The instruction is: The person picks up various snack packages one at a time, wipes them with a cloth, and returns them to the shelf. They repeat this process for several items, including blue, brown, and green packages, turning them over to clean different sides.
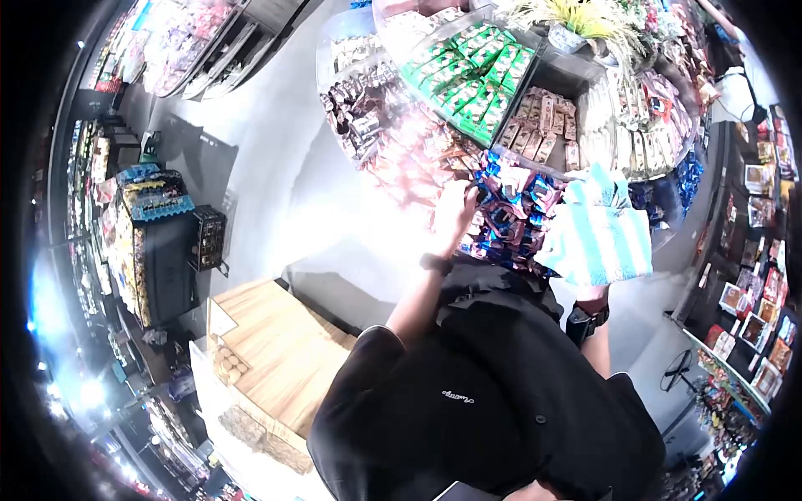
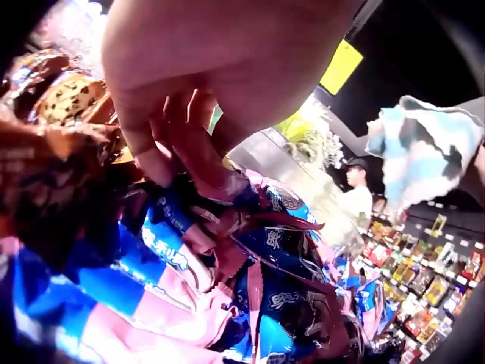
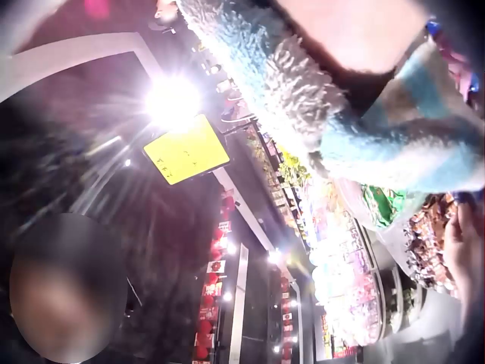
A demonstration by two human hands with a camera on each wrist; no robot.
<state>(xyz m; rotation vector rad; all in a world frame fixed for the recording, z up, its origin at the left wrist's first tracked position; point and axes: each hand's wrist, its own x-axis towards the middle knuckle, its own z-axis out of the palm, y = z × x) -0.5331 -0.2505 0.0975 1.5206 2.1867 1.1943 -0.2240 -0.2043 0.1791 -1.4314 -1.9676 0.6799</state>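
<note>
The foreground is filled by a person's black shirt point(image 1: 501, 376). Just beyond it, blue-and-pink packets point(image 1: 510, 204) are heaped, and the left hand point(image 1: 455, 213) is set at their left side, its fingers bent and narrowly spaced, tips down among the packets; whether one is pinched cannot be told. To the right, a blue-and-white striped cloth point(image 1: 601, 238) is held bunched by the right hand point(image 3: 371, 26), whose fingers are covered by it. The step in hand is judged to be a tidying of the heap by the left hand, with the cloth held at its right. For the next move, a packet would need to be laid straight without its neighbours being dislodged, and without the cloth being dragged across them. Farther back, green packets point(image 1: 480, 79) and brown packets point(image 1: 543, 125) are kept apart, with a potted plant point(image 1: 581, 21) beyond.
</note>
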